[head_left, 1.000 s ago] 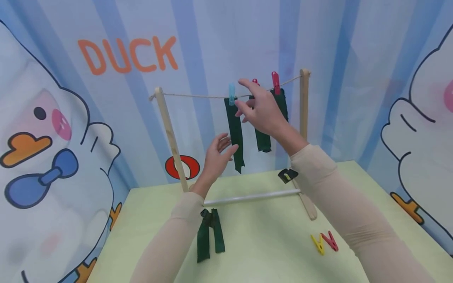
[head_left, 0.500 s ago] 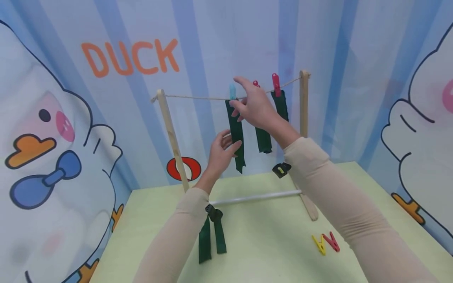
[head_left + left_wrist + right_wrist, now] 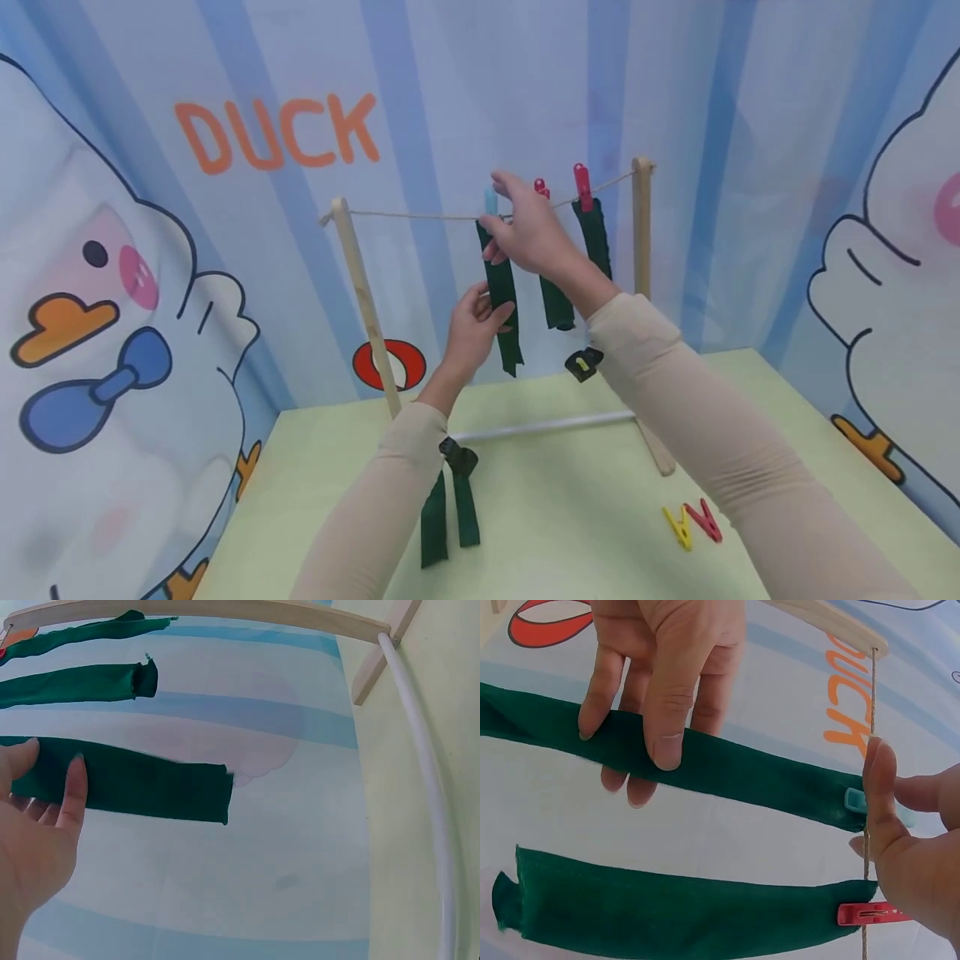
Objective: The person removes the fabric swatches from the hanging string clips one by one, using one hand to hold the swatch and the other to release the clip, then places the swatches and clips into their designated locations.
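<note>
Cord (image 3: 405, 216): tan. On the cord: strips (image 3: 502, 285), plain dark green; one light-blue peg (image 3: 491, 198); two red pegs (image 3: 582, 188). At the cord's ends: posts (image 3: 642, 225), pale wood-brown. Below the cord: rod (image 3: 547, 426), white; tabletop (image 3: 570, 517), plain pale green; a yellow clip (image 3: 677, 529); a red clip (image 3: 704, 522). Behind the cord: backdrop (image 3: 480, 83), pale blue with deeper-blue stripes; lettering (image 3: 307, 133), orange.

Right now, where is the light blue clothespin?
In the head view, the light blue clothespin is on the rope, atop the leftmost hanging green fabric strip, by the right hand.
</note>
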Motion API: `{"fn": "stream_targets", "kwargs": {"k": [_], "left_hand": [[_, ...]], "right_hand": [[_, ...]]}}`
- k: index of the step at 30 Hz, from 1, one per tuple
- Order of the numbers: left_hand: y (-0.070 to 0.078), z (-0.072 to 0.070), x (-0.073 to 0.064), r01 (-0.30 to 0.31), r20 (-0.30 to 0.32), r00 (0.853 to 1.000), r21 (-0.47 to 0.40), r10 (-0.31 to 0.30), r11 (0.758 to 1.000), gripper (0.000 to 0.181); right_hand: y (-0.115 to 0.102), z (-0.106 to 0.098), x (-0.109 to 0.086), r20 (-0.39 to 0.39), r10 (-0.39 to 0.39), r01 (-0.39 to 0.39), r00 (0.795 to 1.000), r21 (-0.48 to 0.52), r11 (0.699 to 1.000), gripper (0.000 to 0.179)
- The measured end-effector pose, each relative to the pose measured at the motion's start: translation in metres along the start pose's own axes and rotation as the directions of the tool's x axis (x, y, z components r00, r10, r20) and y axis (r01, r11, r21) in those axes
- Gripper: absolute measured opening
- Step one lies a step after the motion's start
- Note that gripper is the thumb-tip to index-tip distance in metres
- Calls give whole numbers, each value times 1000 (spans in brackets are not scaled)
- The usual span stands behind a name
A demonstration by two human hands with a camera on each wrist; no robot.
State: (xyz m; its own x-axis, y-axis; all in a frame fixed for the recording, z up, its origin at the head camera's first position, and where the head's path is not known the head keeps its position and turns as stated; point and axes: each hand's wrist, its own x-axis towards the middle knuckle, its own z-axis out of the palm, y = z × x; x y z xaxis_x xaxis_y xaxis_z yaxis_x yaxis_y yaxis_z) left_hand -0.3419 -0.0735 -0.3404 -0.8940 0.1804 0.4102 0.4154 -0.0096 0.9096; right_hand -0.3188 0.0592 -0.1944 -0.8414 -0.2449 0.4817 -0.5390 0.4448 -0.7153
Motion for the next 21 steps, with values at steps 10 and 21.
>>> {"fn": "stream_targets", "kwargs": {"k": [10, 21], "left_hand": [[-2, 0, 0, -11, -4, 1000, 47, 11, 999, 25], [-3, 6, -6, -11, 13, 1000, -18, 11, 1000, 23]], "right_hand": [[2, 2, 0, 37, 17, -22, 999, 150, 988, 54], [5, 4, 1, 41, 23, -31, 999, 227, 974, 50]]}}
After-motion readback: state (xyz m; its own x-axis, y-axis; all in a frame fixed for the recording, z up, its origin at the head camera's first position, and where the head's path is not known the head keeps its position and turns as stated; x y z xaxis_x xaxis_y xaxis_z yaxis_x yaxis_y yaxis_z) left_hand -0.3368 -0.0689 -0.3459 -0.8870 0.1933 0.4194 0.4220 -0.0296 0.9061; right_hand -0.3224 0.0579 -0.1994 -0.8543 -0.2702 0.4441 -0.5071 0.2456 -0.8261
